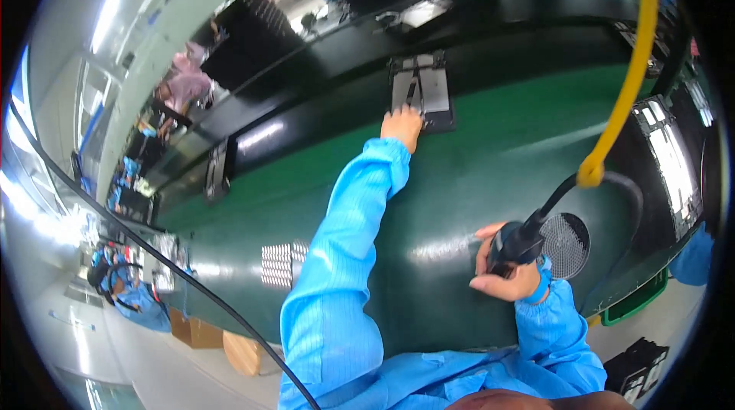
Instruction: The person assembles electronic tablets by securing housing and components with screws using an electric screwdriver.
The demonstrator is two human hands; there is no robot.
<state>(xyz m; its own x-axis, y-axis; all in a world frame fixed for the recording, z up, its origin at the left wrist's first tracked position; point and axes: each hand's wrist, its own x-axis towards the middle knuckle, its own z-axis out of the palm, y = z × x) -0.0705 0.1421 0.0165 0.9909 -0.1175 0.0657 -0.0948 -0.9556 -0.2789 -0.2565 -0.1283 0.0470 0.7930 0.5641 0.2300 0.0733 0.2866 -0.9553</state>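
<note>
Nearest the camera: thin black cable, running diagonally down across the lower end of the left sleeve. Black handheld tool: in the right hand, over the near right part of the green work surface. Fingers curled closely round its body, thumb on the near side; right elbow bent, forearm kept short. Tool's lead meets a yellow strap. Round textured grey tray just right of the tool. Left arm stretched well forward, back of hand up; left hand touching the near left edge of a flat black-framed unit, fingers slightly spread; cannot tell whether they grip. Silver dotted blocks beside the left sleeve.
</note>
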